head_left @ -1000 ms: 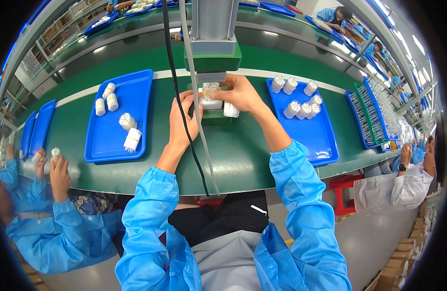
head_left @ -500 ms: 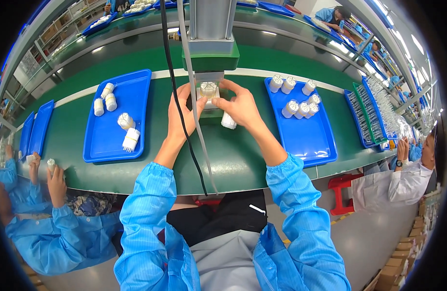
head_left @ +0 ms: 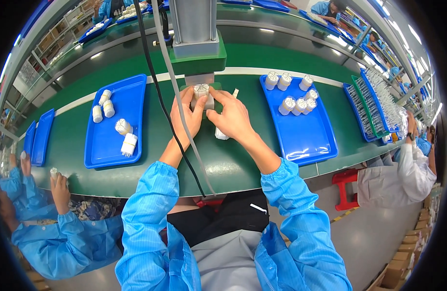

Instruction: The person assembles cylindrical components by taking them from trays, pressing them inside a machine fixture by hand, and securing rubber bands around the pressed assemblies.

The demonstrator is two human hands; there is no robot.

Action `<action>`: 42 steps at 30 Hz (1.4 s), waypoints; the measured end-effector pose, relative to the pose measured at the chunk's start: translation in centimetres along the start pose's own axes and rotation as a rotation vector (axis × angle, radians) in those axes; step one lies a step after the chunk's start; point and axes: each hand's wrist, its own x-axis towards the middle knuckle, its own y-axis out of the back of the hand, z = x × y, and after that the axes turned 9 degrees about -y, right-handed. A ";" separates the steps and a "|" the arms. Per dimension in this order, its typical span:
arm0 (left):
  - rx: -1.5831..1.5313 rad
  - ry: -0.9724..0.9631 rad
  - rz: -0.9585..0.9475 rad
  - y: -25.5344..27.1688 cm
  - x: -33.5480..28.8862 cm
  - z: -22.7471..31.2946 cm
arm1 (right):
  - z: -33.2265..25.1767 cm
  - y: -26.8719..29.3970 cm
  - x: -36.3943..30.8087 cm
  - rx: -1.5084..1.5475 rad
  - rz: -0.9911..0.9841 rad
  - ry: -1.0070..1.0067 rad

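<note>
The grip of the left hand [head_left: 188, 116] and right hand [head_left: 233, 116] closes from both sides on a white cylinder [head_left: 201, 90] upright beneath the press [head_left: 198, 58]; a second cylinder [head_left: 221, 134] shows under the right palm. On the surface [head_left: 221, 169], the left blue tray [head_left: 104, 153] holds five cylinders [head_left: 108, 109], the right blue tray [head_left: 306, 138] seven upright ones.

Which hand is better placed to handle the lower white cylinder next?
Probably the right hand, which partly covers the lower cylinder; the left hand is farther off, beside the upper cylinder under the machine.
</note>
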 end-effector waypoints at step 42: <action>-0.082 0.019 -0.010 0.0 -0.6 0.0 | 0.2 0.0 -0.3 0.015 -0.021 -0.001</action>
